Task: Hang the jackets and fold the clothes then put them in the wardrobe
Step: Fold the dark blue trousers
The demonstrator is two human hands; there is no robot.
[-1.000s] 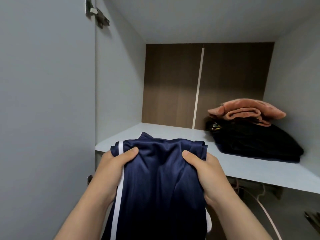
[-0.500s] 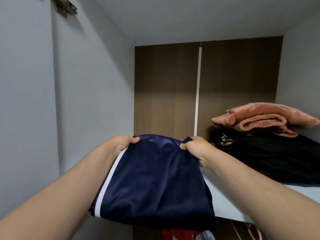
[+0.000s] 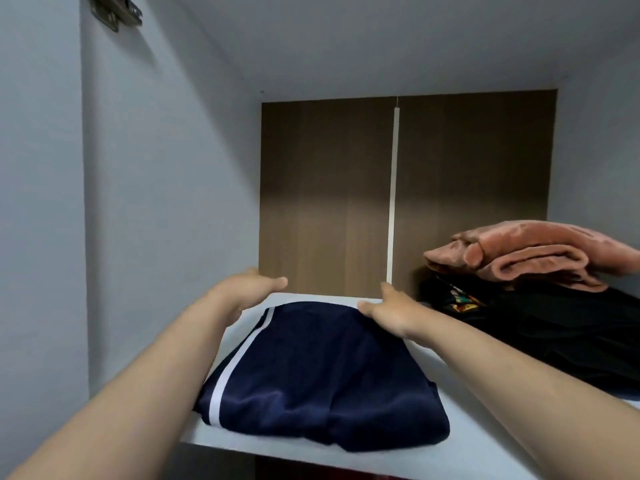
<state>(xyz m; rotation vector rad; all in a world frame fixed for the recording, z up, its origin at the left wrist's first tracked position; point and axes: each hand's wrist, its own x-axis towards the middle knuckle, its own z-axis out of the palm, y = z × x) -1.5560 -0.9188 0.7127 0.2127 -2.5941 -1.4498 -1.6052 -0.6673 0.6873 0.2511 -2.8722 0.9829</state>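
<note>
A folded navy garment with white side stripes (image 3: 318, 372) lies flat on the white wardrobe shelf (image 3: 485, 441), its near edge at the shelf's front. My left hand (image 3: 249, 289) hovers just past the garment's far left corner, fingers straight and holding nothing. My right hand (image 3: 388, 310) rests at the garment's far right edge with fingers relaxed and thumb raised; it grips nothing.
To the right on the same shelf sits a folded black garment (image 3: 554, 341) with a folded salmon-pink one (image 3: 533, 254) on top. The brown back panel (image 3: 329, 195), grey left wall and a door hinge (image 3: 117, 12) enclose the compartment. Bare shelf lies behind the navy garment.
Both hands carried the navy garment forward onto the shelf, set it down and let go of it. The fingers have opened and the hands sit at its far edge.
</note>
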